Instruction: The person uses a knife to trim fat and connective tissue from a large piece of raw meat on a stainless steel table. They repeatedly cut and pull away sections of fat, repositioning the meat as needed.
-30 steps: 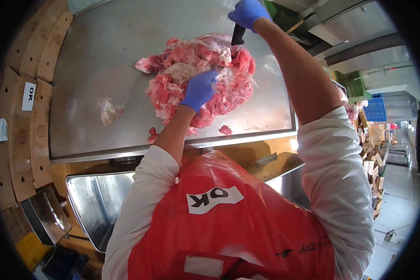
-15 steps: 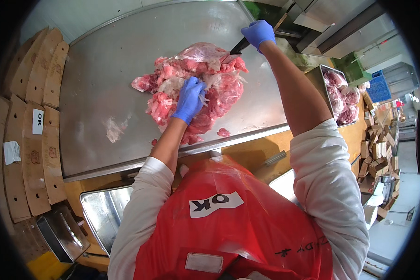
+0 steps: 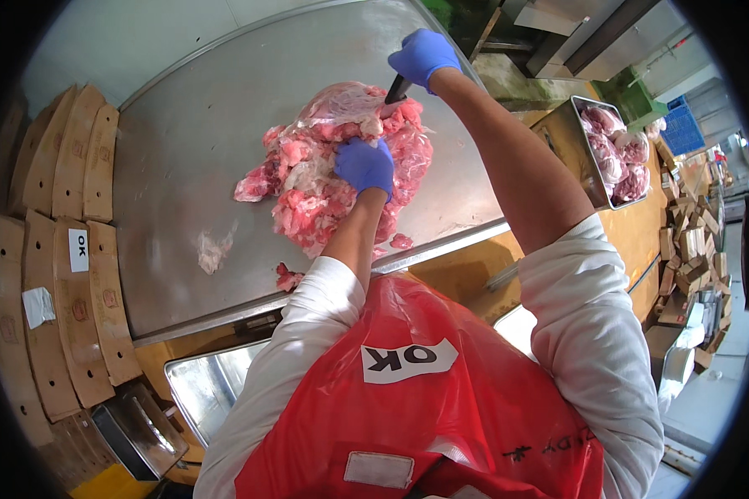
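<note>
The big pile of raw pink meat [image 3: 333,166] lies in the middle of the steel bench [image 3: 166,150]. The left hand [image 3: 364,165] still presses on top, fingers curled into it. The right hand [image 3: 424,56], closed around a dark knife handle [image 3: 396,88], has moved a bit along the pile's far side, so cutting goes on. A tray of meat [image 3: 616,150] sits past the right edge.

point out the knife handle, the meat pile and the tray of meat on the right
knife handle [image 3: 397,88], head view, black part below the right hand [image 3: 424,56]
meat pile [image 3: 308,179], head view, pink middle
tray of meat [image 3: 576,137], head view, near metal wall
</note>
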### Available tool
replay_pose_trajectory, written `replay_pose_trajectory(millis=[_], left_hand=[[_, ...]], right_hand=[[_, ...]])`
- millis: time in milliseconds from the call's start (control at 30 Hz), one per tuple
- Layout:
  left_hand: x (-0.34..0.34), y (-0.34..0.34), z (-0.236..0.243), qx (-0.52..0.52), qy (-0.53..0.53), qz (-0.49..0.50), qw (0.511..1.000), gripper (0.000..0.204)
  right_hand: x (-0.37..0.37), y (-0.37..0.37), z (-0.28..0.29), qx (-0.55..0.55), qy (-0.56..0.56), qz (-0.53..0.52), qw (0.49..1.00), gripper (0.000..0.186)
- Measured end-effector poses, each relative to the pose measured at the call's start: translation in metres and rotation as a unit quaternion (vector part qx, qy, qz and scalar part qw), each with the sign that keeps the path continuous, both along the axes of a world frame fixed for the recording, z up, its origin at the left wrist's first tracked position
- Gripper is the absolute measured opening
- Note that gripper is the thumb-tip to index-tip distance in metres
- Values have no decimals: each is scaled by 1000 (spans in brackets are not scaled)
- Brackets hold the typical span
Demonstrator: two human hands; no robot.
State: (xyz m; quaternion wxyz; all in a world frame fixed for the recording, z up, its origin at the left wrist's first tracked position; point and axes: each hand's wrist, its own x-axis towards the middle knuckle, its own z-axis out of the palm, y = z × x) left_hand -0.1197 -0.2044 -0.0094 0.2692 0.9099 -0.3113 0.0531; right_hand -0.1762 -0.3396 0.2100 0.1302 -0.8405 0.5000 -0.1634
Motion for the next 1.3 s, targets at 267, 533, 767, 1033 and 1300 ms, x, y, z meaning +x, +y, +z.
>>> replay_pose_trajectory(millis=[267, 533, 767, 1033, 1300], left_hand=[[14, 3, -18, -37, 63, -82, 994, 37], [34, 17, -22, -133, 55, -178, 973, 28], [60, 41, -5, -51, 40, -222, 973, 26], [66, 72, -4, -31, -12, -218, 975, 29], [51, 51, 19, 6, 107, -273, 956, 25]], right_hand=[[18, -4, 11, 68, 29, -16, 997, 37], [-37, -79, -34, 22, 3, -58, 998, 39], [-116, -84, -95, 12, -73, -109, 991, 41], [-247, -62, -72, -21, -387, -167, 907, 27], [-403, -3, -349, 0, 188, -298, 936, 34]])
